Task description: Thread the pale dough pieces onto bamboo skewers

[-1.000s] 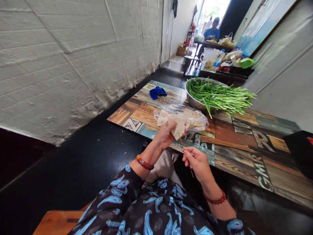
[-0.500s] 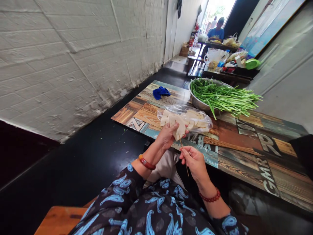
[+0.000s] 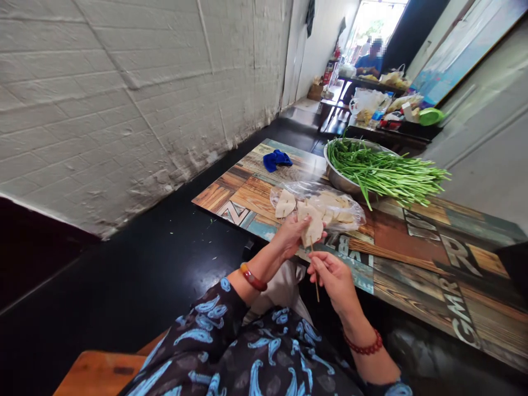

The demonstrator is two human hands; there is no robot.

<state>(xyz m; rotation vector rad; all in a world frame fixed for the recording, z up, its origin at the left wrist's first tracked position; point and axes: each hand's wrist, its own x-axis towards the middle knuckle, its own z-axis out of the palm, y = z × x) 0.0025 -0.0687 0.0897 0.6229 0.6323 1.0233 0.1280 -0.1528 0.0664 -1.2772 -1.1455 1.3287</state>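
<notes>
My left hand [image 3: 291,236] is closed on a pale, flat folded piece of food [image 3: 312,224] at the table's near edge. A thin wooden skewer [image 3: 317,283] enters the lower end of this piece. The fingers of my right hand [image 3: 331,270] pinch the skewer just below the food. Behind my hands lies a clear plastic bag [image 3: 358,211] with several more pale pieces. A separate pale piece [image 3: 285,204] rests on the bag's left part. Loose thin skewers [image 3: 396,254] lie in a bundle to the right.
A metal bowl [image 3: 339,179] heaped with long green stalks [image 3: 396,173] stands at the table's back right. A blue cloth [image 3: 277,160] lies farther left on the patterned table [image 3: 258,192]. Cluttered tables and a person in blue [image 3: 368,64] are in the background.
The skewer has gone further up through the pale piece, and a tip now shows near its top. The view has shifted slightly, and a separate piece on the bag shows more fully.
</notes>
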